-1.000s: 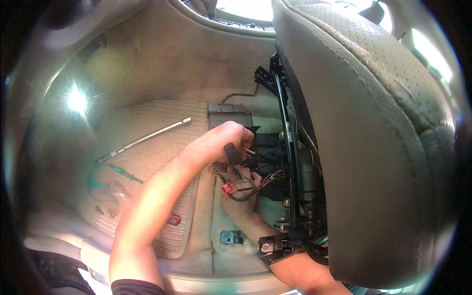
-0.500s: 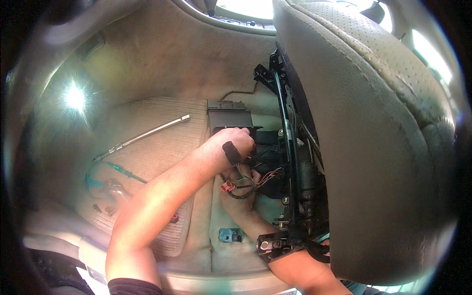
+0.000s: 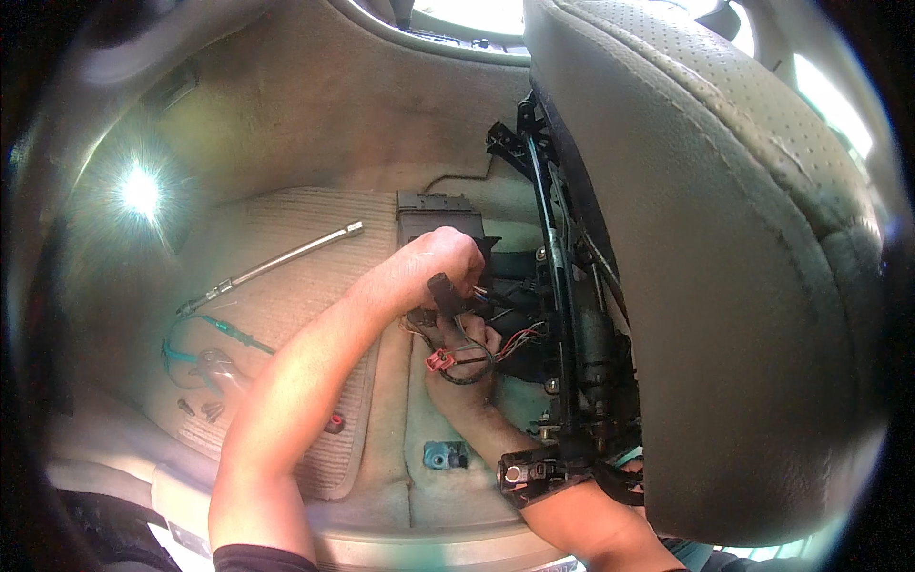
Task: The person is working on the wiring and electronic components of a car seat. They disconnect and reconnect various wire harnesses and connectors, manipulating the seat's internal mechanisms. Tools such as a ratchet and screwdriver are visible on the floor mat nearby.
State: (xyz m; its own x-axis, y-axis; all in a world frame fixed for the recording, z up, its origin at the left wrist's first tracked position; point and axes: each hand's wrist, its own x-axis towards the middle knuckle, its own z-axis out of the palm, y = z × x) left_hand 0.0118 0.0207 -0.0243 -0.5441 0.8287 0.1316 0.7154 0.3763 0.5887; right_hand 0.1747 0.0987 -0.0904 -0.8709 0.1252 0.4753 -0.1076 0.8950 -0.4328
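My left hand (image 3: 446,255) is curled closed at the near end of a black box-shaped module (image 3: 434,202) on the car floor. Pale wires (image 3: 481,292) show beside its fingers, but what it grips is hidden. My right forearm passes under the seat's metal frame. Below the left hand, my right hand (image 3: 469,336) has bent fingers among the wiring; its hold is partly covered. A black connector (image 3: 443,295) on a cable stands in front of it. A pink connector (image 3: 440,359) and a loop of thin coloured wires (image 3: 522,337) lie over that hand and wrist.
A tipped-back leather seat (image 3: 743,315) fills the right side, with its black rail (image 3: 558,257) alongside. On the ribbed mat (image 3: 315,205) lie a long metal extension bar (image 3: 276,264), a teal-handled probe with a lead (image 3: 233,332) and small dark parts. A bright lamp (image 3: 141,194) shines at left.
My left hand has drawn slightly left and up, its fingers turned further under. A dark connector with thin wires now shows left of my right hand, which has barely moved.
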